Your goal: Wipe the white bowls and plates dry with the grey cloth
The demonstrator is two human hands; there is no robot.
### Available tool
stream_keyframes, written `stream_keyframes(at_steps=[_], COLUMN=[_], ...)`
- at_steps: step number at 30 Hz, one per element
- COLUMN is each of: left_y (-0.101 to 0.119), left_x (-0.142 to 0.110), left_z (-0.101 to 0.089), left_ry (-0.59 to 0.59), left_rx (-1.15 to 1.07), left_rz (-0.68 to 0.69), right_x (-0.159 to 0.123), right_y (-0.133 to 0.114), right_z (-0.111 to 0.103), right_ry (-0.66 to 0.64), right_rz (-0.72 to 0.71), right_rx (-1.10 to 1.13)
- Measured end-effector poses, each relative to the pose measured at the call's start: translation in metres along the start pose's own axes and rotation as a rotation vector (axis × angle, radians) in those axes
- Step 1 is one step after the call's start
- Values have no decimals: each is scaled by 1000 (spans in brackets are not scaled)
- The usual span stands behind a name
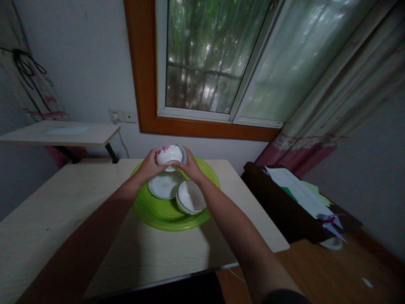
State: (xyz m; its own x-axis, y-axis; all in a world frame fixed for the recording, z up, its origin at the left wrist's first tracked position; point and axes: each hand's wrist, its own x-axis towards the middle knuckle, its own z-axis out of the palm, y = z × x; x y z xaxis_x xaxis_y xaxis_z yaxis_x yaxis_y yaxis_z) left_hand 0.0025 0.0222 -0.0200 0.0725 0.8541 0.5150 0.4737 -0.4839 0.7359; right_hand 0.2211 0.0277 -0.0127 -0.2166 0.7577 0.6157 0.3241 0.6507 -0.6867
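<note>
Both my hands hold a white bowl with pink flowers (pixel 168 155) above a green basin (pixel 167 217). My left hand (pixel 148 167) grips the bowl's left side, fingers curled round it. Around its right side my right hand (pixel 189 166) is wrapped. The bowl is tipped on its side with its foot towards me. Inside the basin lie a white plate (pixel 163 187) on the left and a stack of white bowls (pixel 190 197) on the right, below the held bowl.
The basin sits on a pale wooden table (pixel 79 211) under a window. A small raised shelf (pixel 60 133) stands at the left. A dark cabinet with papers (pixel 297 194) is at the right, beside a curtain. A wall socket (pixel 122 116) is behind.
</note>
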Motion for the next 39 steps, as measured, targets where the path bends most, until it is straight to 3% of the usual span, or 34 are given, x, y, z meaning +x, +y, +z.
stream_keyframes(at_steps=[9,17,24,27,30,35,39], left_y=[15,19,21,22,22,20,20], left_x=[-1,-1,-2,-1,-1,0,-1], left_z=[-6,-6,-6,-6,-5,-6,-8], left_ry=[-5,1,-11,-3,23,16,3], left_rx=[237,333,338,345,332,328,317], left_rz=[160,171,182,160,154,145,161], right_x=[-2,-4,-11,-12,-9,-3,-2], right_y=[-1,-22,-49,-56,-48,-13,-5], right_z=[-6,-9,0,5,6,0,-1], right_ry=[-80,-84,-243,-252,-173,-17,-27], right_rz=[-101,-161,-274,-292,-210,10,2], right_rx=[-210,-356,-456,-444,-400,-296,-274])
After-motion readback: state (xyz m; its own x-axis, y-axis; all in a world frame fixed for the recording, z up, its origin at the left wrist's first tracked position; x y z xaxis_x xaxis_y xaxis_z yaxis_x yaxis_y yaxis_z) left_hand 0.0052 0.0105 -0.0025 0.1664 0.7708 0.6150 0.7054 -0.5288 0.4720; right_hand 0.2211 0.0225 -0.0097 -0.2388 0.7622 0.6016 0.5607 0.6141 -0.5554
